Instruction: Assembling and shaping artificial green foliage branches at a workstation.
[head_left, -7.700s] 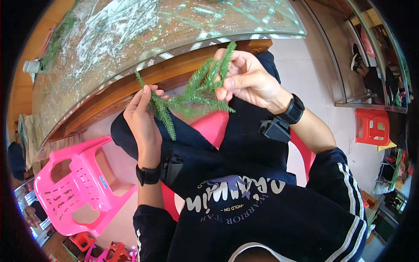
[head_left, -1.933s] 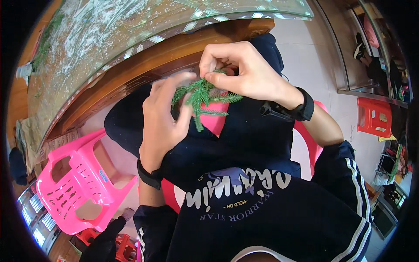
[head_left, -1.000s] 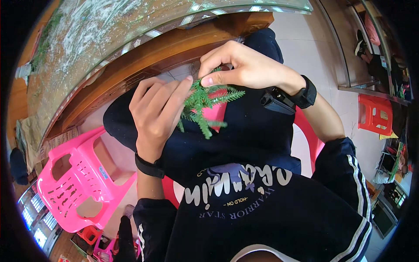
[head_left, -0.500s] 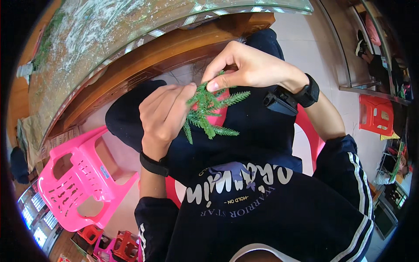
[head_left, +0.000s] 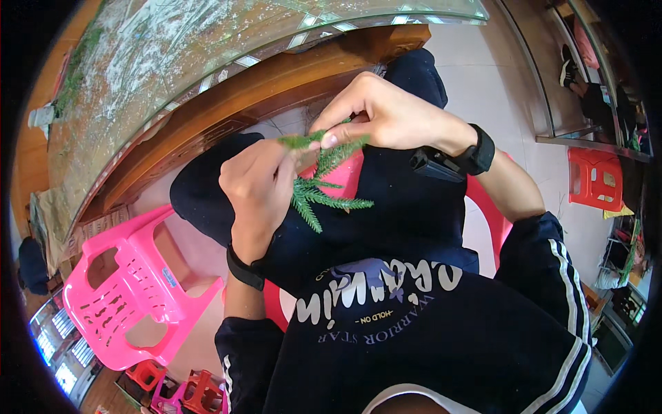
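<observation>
Green artificial-looking fir sprigs (head_left: 332, 201) fan out between my two hands, above my lap. My left hand (head_left: 256, 183) is closed around the lower sprigs, with several needle-covered tips sticking out below its fingers. Thumb and forefinger of my right hand (head_left: 372, 114) pinch a sprig near the top, close to my left fingertips. Just where the two hands meet, the stems are hidden by fingers. Behind the greenery lies the pink seat (head_left: 350, 172), showing between my dark trouser legs. Both wrists carry black bands.
A glass-topped wooden table (head_left: 227, 86) dusted with white bits curves across the far left. A pink plastic chair (head_left: 131, 290) stands at my left, with smaller red stools (head_left: 201, 392) behind it. At right are a red stool (head_left: 594, 178) and a metal-framed glass cabinet (head_left: 545, 90).
The sprigs have turned and shifted in my hands, one now pointing left over my left fingers. More of the pink surface shows. My right hand has moved slightly left.
</observation>
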`<state>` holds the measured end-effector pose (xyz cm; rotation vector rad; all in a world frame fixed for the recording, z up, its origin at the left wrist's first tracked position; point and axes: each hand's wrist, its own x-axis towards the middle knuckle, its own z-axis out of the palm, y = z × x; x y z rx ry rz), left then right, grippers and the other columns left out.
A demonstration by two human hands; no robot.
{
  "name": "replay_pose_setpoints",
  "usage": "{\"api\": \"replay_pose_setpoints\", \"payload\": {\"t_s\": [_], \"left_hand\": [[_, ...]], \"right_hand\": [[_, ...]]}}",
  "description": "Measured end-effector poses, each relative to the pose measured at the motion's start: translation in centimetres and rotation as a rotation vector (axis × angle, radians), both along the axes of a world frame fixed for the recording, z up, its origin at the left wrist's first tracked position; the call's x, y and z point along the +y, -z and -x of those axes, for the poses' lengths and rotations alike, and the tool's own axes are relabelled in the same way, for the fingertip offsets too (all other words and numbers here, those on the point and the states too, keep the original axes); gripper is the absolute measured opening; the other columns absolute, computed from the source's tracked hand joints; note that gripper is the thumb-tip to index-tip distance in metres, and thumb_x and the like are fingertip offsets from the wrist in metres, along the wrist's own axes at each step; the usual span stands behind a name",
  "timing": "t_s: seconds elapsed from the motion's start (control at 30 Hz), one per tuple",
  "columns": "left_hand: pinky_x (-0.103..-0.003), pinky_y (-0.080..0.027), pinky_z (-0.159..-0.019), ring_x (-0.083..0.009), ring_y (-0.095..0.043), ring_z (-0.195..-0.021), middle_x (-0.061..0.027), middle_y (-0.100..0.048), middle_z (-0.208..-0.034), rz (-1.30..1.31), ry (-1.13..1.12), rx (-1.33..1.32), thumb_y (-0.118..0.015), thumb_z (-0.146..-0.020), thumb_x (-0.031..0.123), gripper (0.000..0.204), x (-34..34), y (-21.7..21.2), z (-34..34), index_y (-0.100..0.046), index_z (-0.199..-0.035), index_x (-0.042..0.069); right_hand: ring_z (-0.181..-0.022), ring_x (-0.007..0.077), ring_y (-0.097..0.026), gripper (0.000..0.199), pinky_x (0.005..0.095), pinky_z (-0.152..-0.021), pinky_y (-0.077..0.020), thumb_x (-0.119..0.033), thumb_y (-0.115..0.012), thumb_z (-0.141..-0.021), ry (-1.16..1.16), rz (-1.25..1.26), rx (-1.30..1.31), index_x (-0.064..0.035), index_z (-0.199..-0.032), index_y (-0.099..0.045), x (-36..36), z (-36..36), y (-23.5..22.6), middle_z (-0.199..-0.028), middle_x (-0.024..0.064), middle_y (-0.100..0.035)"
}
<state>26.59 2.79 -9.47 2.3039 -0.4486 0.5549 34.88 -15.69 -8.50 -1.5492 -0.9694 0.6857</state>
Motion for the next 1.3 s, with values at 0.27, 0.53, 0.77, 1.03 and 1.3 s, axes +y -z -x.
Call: {"api": "replay_pose_setpoints", "payload": {"t_s": [0.27, 0.53, 0.77, 1.03, 1.3], "left_hand": [[-0.021, -0.034, -0.038, -0.0089, -0.048, -0.042, -0.0049, -0.052, -0.051, 0.516, -0.11, 0.708, -0.063, -0.079, 0.011, 0.019, -0.6, -1.7, -0.4, -0.061, -0.067, -0.003], [-0.02, -0.03, -0.036, -0.0081, -0.042, -0.038, -0.0045, -0.05, -0.049, 0.862, 0.038, 1.054, -0.061, -0.082, 0.018, 0.028, 0.6, -1.1, -1.1, -0.06, -0.065, -0.004], [-0.02, -0.031, -0.038, -0.008, -0.043, -0.041, -0.0041, -0.051, -0.052, 0.94, 0.122, 1.186, -0.06, -0.083, 0.019, 0.028, 1.3, -0.1, -1.5, -0.06, -0.068, -0.004], [-0.02, -0.038, -0.05, -0.0073, -0.049, -0.052, -0.0027, -0.055, -0.059, 0.735, 0.095, 0.953, -0.058, -0.085, 0.02, 0.024, 0.6, 0.2, -1.3, -0.062, -0.076, -0.002], [-0.02, -0.041, -0.055, -0.0077, -0.051, -0.057, -0.0036, -0.059, -0.065, 0.734, 0.148, 0.814, -0.055, -0.085, 0.013, 0.017, 0.5, 0.3, -1.0, -0.062, -0.084, -0.003]], "right_hand": [[-0.055, 0.0204, -0.051, 0.01, 0.0284, -0.049, -0.037, -0.001, -0.064, -0.073, 0.205, 0.03, -0.287, 0.0036, -0.081, -0.063, 0.6, 1.4, 0.2, -0.065, 0.0167, -0.057], [-0.055, 0.0257, -0.048, 0.012, 0.0316, -0.053, -0.0363, 0.004, -0.061, -0.065, 0.227, -0.006, -0.66, 0.0026, -0.078, -0.061, 1.0, 2.5, 0.2, -0.059, 0.0138, -0.052], [-0.058, 0.0252, -0.047, 0.015, 0.0322, -0.056, -0.0369, 0.001, -0.063, -0.066, 0.133, 0.069, -0.941, 0.0015, -0.081, -0.06, 0.8, 2.0, 0.2, -0.06, 0.0123, -0.05], [-0.064, 0.0257, -0.053, 0.012, 0.0309, -0.057, -0.0404, -0.003, -0.063, -0.071, 0.16, 0.15, -0.467, 0.0021, -0.081, -0.06, 0.6, 0.7, 0.4, -0.061, 0.0107, -0.052], [-0.068, 0.0241, -0.055, 0.017, 0.0289, -0.059, -0.0433, -0.008, -0.064, -0.072, 0.27, 0.121, -0.567, 0.0017, -0.086, -0.059, 0.6, 0.5, 0.9, -0.075, 0.0118, -0.056]]}}
